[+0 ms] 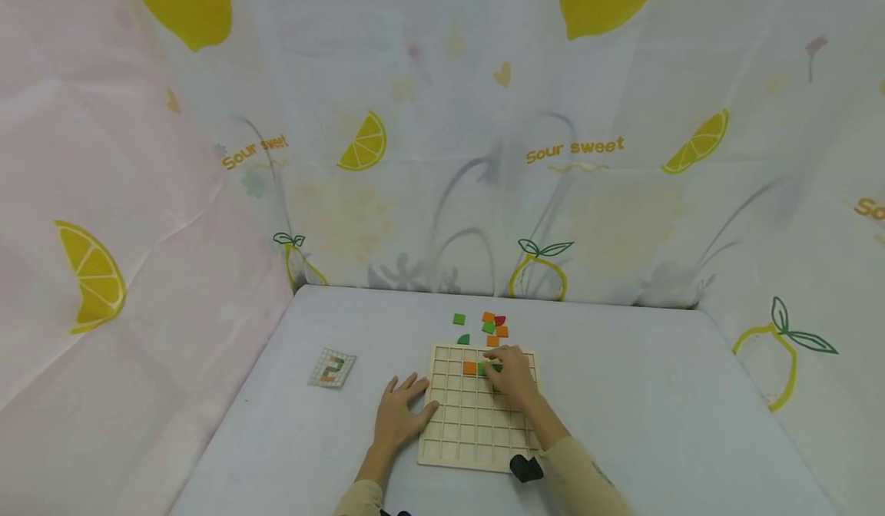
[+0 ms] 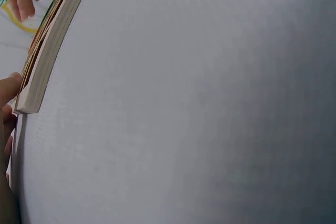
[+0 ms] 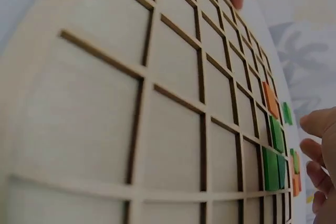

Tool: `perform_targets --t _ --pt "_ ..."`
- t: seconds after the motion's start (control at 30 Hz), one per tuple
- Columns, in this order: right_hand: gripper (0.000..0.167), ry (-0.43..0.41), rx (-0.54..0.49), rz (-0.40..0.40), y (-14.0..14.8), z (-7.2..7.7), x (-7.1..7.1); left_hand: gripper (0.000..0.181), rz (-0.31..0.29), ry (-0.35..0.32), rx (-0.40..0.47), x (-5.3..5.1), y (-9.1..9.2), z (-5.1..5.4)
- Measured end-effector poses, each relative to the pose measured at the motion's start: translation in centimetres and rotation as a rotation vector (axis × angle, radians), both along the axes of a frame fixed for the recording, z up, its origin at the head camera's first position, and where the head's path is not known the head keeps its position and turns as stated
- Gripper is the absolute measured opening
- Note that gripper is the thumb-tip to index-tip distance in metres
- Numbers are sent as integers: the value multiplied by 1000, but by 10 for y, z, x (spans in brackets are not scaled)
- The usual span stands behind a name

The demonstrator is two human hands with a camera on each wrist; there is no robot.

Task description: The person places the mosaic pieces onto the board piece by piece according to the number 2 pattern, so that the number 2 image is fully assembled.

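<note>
Steadying the wooden grid board [image 1: 449, 424], lower centre of the head frame, with the spread left hand [image 1: 399, 418] at its edge should help tiles seat squarely. The right hand [image 1: 513, 375], fingers bent and apart, visibly pinching nothing, hovers by a flat green tile [image 3: 277, 135] and orange square tile [image 1: 469, 368] between thin, straight ridges.

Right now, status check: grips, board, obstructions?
Left grip touching board, left edge. Right grip above board, apparently empty. Orange tile seated in board, beside green tiles. Right grip partly hides green tiles in head view.
</note>
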State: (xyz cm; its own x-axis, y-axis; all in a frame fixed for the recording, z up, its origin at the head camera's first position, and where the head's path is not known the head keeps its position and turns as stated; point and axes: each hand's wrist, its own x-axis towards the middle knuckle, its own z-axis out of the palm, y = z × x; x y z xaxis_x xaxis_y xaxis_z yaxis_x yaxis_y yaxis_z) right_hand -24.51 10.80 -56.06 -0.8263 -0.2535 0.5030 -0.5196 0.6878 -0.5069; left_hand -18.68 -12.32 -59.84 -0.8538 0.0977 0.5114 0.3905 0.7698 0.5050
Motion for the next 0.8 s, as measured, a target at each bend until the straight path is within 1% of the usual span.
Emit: perform_targets --t 0.07,0.1,0.13,0.2,0.23,0.3,0.37,0.43,0.5,0.57,0.63,0.67,0.73,0.77,0.8 --pt "12 12 -50 28 -8 -1 -12 41 3 -2 -2 1 -1 0" --pt "14 16 -59 33 -12 -3 -18 41 3 -2 -2 1 -1 0" --pt "15 1 -48 28 -16 -4 -23 41 1 -1 -1 1 -1 0" --pt "19 -27 7 23 -23 -5 -32 41 -5 3 8 1 -1 0" --pt "21 -56 54 19 -27 -5 -35 41 -9 9 9 1 -1 0" --pt "25 -106 199 0 -33 -4 -41 41 -18 16 11 1 -1 -1" --pt "25 -150 336 3 -38 -1 -46 41 -21 27 9 0 0 -3" --pt "23 -196 427 8 -42 3 -49 41 -21 40 5 0 0 -3" --pt "20 -211 487 11 -44 8 -52 41 -19 49 8 -1 0 -4" --pt "16 -241 507 27 -45 14 -54 41 -17 55 13 -1 -1 -3" --pt "15 -304 508 48 -44 20 -57 41 -13 53 16 -1 -1 -3" --pt "16 -350 505 60 -43 22 -58 41 -13 48 19 -1 -1 -3" --pt "19 -467 460 84 -40 29 -60 41 -10 40 15 -1 -1 -3" --pt "20 -526 431 85 -38 33 -62 41 -10 36 16 -1 -1 -3" --pt "21 -565 407 79 -35 35 -63 41 -10 32 13 -1 -1 -3"
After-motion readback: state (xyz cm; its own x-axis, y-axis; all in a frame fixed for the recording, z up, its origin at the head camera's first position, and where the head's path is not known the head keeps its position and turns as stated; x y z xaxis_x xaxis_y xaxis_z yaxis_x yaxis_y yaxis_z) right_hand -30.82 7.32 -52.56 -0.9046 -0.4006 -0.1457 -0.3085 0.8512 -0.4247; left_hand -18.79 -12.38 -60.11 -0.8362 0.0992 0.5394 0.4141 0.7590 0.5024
